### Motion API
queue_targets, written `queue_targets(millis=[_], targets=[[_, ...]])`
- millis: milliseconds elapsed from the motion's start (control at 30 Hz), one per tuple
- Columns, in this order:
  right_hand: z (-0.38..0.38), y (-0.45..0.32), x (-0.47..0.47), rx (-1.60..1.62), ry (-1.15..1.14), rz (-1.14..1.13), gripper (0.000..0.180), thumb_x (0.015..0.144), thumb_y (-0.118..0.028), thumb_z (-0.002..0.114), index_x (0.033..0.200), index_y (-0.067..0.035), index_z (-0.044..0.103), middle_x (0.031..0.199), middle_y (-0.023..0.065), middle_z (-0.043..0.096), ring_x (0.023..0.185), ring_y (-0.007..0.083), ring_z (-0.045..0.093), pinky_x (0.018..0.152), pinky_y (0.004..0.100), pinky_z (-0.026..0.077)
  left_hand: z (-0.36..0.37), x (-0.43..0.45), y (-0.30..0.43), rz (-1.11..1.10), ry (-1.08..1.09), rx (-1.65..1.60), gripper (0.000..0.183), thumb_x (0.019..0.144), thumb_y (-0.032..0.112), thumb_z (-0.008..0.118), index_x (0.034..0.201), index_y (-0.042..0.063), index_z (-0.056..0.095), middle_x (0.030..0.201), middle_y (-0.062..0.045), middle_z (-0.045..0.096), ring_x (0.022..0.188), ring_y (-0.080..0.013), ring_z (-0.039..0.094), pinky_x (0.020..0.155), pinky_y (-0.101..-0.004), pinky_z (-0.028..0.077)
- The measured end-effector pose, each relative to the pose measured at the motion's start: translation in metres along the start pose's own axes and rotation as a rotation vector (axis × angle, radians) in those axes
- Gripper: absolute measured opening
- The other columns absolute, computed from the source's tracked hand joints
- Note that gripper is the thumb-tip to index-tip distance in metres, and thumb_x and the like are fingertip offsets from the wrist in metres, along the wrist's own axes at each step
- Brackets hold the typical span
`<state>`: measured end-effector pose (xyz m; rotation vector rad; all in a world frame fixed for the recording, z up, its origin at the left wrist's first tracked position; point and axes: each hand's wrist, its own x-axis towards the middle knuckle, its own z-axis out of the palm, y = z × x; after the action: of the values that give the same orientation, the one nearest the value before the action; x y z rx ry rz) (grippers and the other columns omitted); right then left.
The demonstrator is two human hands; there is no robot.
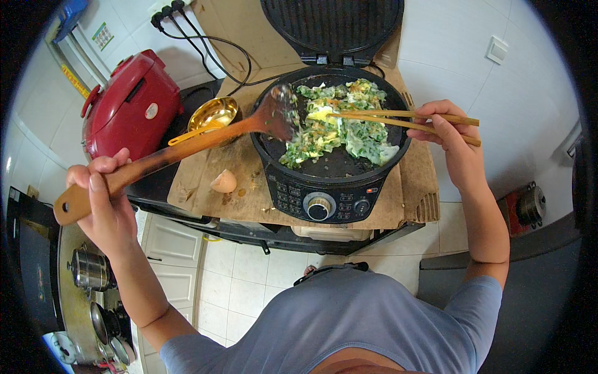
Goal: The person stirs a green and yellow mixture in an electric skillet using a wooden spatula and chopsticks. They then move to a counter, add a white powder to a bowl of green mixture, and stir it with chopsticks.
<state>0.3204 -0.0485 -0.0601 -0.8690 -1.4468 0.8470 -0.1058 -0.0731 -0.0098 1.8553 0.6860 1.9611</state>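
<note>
My left hand (106, 201) grips a wooden spatula (205, 136) near the holed end of its handle. The dark blade, smeared with bits of food, is over the left side of a round electric griddle (332, 174). In my right hand (451, 133) is a pair of wooden chopsticks (397, 117), their tips at a yellow patch of egg. A broken-up pancake of egg and chopped greens (364, 135) covers much of the black cooking plate. Behind it the ridged griddle lid (334, 23) stands raised.
Left of the griddle are a cracked eggshell (224, 181) and a golden bowl (205, 112) with a yellow-handled utensil (198, 132). A red rice cooker (133, 105) stands beyond. Black power cords (243, 51) run behind the bowl. Cardboard (243, 205) lies under the griddle.
</note>
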Motion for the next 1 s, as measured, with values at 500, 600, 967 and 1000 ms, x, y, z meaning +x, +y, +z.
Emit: queue_targets(millis=[500,600,967,1000], targets=[[0.012,-0.009,-0.015,0.04,-0.104,0.012,0.017,0.089,-0.005,0.042,0.098,0.003,0.054,0.094,0.0085,0.053,0.084,0.0153,0.057,0.076,0.0273,0.049,0.053,-0.011,0.051,0.322,-1.097,0.107,0.011,0.069,-0.001,0.059,0.078,0.003,0.065,0.091,-0.016,0.055,0.085,-0.033,0.06,0.068,-0.0346,0.053],[0.022,-0.007,-0.021,-0.029,-0.141,-0.01,0.015,0.088,-0.001,0.043,0.097,0.003,0.054,0.097,0.0084,0.052,0.084,0.0134,0.057,0.076,0.0261,0.048,0.063,-0.005,0.054,0.336,-1.322,0.085,0.028,0.079,0.018,0.043,0.08,-0.003,0.063,0.091,-0.019,0.053,0.086,-0.0386,0.058,0.073,-0.0385,0.051],[0.019,0.005,-0.026,-0.091,0.011,-0.209,0.016,0.088,-0.001,0.042,0.098,0.005,0.054,0.092,0.0105,0.055,0.085,0.0155,0.057,0.075,0.0258,0.047,0.061,-0.012,0.058,0.308,-1.334,0.17,0.042,0.075,0.03,0.039,0.085,-0.005,0.06,0.091,-0.02,0.055,0.094,-0.0402,0.056,0.069,-0.0369,0.052],[0.018,0.005,-0.024,-0.078,0.024,-0.234,0.016,0.089,-0.002,0.042,0.098,0.005,0.054,0.093,0.011,0.055,0.085,0.0158,0.057,0.076,0.0265,0.047,0.062,-0.012,0.059,0.309,-1.334,0.17,0.043,0.075,0.031,0.04,0.086,-0.005,0.06,0.091,-0.019,0.055,0.094,-0.0402,0.056,0.069,-0.0368,0.052]])
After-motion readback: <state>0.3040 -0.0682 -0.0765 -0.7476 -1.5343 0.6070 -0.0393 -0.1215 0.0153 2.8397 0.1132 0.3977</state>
